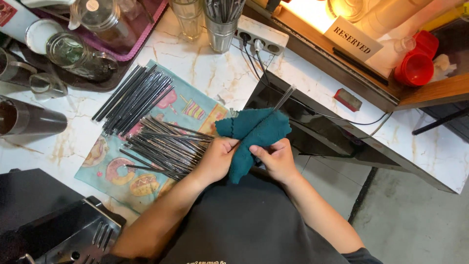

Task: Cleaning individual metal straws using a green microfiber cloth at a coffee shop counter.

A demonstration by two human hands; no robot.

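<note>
My left hand (215, 159) and my right hand (277, 157) both grip a dark teal cloth (254, 129) in front of my chest. A thin metal straw (284, 97) sticks out of the cloth's top, pointing up and to the right. Just left of my left hand lies a loose heap of metal straws (163, 144) on a patterned towel (117, 171). A neater row of dark straws (132, 100) lies higher up on the same towel.
A metal cup of straws (221, 24) and a glass (188, 17) stand at the counter's far edge by a white power strip (261, 35). Glass jars sit on a tray (85, 49) at top left. A steel tumbler (29, 120) lies left. Red cups (417, 66) are at top right.
</note>
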